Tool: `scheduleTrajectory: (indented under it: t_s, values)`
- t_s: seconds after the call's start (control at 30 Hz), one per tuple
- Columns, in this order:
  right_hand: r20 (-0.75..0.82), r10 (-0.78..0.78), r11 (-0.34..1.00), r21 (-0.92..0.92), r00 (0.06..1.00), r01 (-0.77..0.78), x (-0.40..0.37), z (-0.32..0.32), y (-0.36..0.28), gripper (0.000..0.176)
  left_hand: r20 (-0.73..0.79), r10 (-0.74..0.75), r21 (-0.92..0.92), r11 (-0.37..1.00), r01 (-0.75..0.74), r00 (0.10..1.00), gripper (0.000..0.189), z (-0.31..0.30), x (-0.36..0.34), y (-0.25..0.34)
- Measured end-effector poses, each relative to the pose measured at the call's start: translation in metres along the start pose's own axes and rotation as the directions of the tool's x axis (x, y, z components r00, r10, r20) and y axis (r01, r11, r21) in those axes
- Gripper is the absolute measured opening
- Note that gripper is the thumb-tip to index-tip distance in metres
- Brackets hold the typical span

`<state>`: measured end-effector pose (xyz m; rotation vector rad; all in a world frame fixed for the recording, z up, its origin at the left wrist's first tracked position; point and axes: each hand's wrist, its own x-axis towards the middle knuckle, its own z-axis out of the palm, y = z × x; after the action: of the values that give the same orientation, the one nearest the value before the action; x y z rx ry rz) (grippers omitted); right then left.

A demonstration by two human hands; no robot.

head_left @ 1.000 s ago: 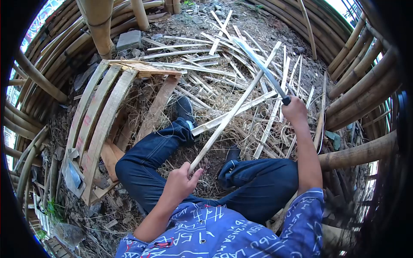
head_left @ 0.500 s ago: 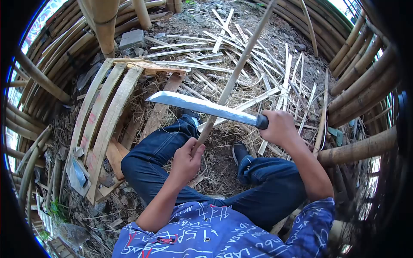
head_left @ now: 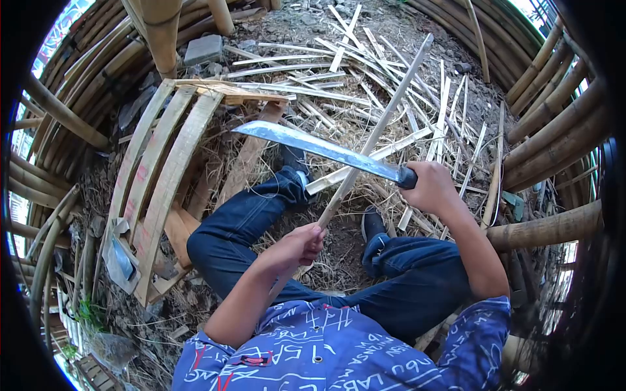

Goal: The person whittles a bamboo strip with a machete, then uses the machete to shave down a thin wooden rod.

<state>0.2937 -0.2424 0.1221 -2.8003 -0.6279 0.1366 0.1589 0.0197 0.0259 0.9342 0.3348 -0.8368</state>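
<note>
My right hand (head_left: 430, 187) is wrapped round the dark handle of a machete (head_left: 313, 148), whose broad blade points left across the view. In my left hand (head_left: 298, 249) is a long bamboo strip (head_left: 385, 120), its fingers closed round the lower part. The strip slants up and away to the right, and its lower end runs back under my left forearm. Near the handle end, the blade crosses the strip in this view. Beneath both lies another pale split strip (head_left: 372, 158) on the ground.
A slatted wooden crate (head_left: 176, 153) lies at the left. Many split bamboo strips (head_left: 300, 88) are scattered over the straw-covered ground ahead. A grey block (head_left: 203, 50) sits behind the crate. Stacked bamboo poles (head_left: 554, 140) and an upright bamboo post (head_left: 161, 32) surround the spot.
My left hand has moved down and slightly right, drawing the strip back so its far end now shows. The machete has shifted slightly right, its tip higher and its handle nearly level with before.
</note>
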Motion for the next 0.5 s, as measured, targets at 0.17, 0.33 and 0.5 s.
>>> scheduleTrajectory:
  t_s: [0.17,0.33,0.5]
  values:
    - [0.070,0.019,0.999,-0.052,0.997,-0.016,0.006,0.005,0.008,0.021,0.051,-0.094,-0.074,0.992,0.098,0.994,0.023,0.008,0.000,0.003]
    - [0.132,0.002,0.999,-0.054,0.991,0.005,0.011,0.017,0.016,0.021,-0.247,0.283,0.393,0.903,-0.171,0.927,0.029,0.004,0.010,-0.009]
    - [0.170,-0.057,0.996,-0.057,0.984,0.068,0.003,0.027,0.022,0.024,-0.259,0.509,0.739,0.651,-0.171,0.821,0.035,0.009,0.020,-0.017]
